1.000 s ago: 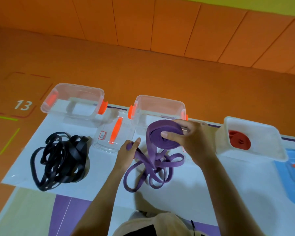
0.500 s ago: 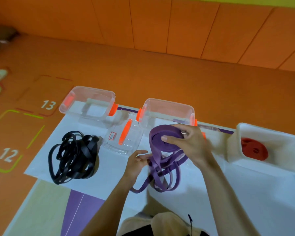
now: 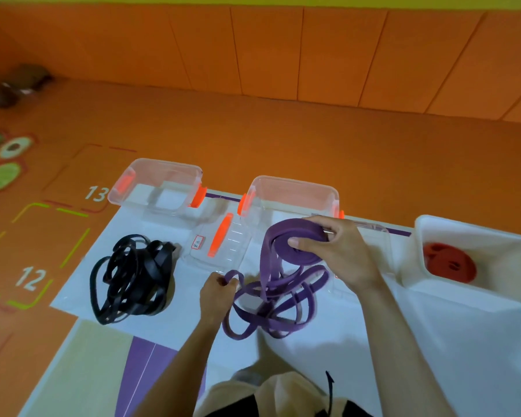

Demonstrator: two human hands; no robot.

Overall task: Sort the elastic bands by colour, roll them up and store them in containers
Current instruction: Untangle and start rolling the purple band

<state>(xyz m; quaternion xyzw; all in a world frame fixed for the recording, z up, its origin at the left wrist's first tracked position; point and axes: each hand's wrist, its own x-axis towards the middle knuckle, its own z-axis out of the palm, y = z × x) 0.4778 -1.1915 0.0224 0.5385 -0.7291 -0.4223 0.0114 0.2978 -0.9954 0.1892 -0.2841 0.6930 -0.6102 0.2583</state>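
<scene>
Well, the right hand [image 3: 340, 251] clamps the purple roll [image 3: 295, 246] just near of the middle box [image 3: 292, 183], the left hand [image 3: 217, 291] pinches its tail [image 3: 263, 275], best kept taut and flat for tight winding.

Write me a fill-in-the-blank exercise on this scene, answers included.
The right hand grips the rolled part of a ___ band while the left hand pinches its loose loops. The white tub holds a ___ roll. The tangled ___ pile lies in neither hand.
Missing: purple, red, black.
</scene>
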